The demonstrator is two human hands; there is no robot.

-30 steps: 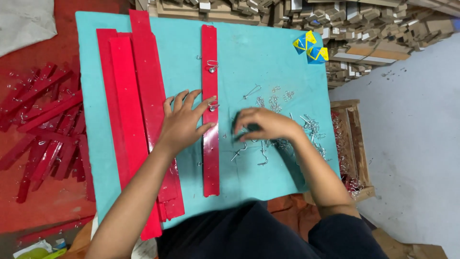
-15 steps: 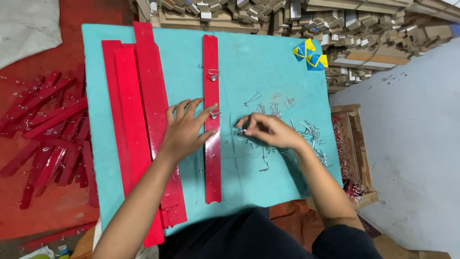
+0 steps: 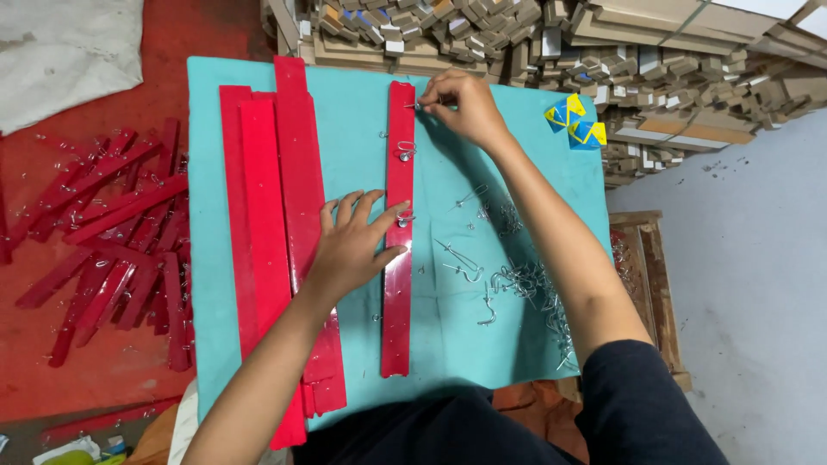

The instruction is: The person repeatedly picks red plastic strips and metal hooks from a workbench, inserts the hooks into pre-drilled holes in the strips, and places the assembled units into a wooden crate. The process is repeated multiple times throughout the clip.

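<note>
A long red strip (image 3: 397, 293) lies lengthwise on the teal board (image 3: 517, 164), with metal hooks fixed at two spots along it. My left hand (image 3: 353, 245) rests flat beside it, fingertips pressing on its middle. My right hand (image 3: 457, 108) is stretched to the strip's far end and pinches a small metal hook against it. A loose pile of metal hooks (image 3: 525, 288) lies on the board to the right of the strip.
Several more red strips (image 3: 267, 232) are stacked on the board's left side. A heap of red strips (image 3: 112, 232) lies on the red floor at left. Cardboard stacks (image 3: 534, 43) line the far edge. A wooden box (image 3: 646, 275) sits at right.
My right hand left the hook pile and moved up to the far end of the strip with a hook pinched in it. My left hand stayed pressing on the strip.
</note>
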